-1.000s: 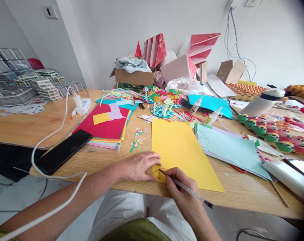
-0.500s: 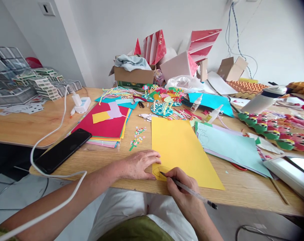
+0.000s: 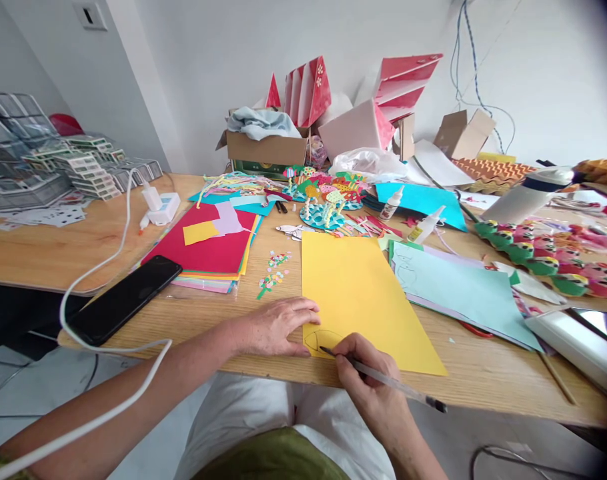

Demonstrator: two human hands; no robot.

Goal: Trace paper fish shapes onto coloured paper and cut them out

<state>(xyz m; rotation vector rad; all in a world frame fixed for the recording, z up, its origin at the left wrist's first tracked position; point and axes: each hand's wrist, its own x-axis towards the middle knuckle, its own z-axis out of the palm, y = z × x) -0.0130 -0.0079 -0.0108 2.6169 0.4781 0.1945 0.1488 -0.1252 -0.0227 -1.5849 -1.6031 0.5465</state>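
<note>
Hands apart at a desk, a person's open left hand steadies a yellow sheet; the right hand pinches a pen at its near-left outline. Firm bracing should keep curves clean.

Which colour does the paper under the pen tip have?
The sheet of paper is yellow; the head view shows it best.

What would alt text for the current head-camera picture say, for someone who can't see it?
A person's right hand holds a pen at a curved outline on yellow paper, the left hand at the sheet's left edge. At left lie a black phone and coloured paper stacked under a red sheet; beyond are paper crafts and squeeze bottles.
</note>
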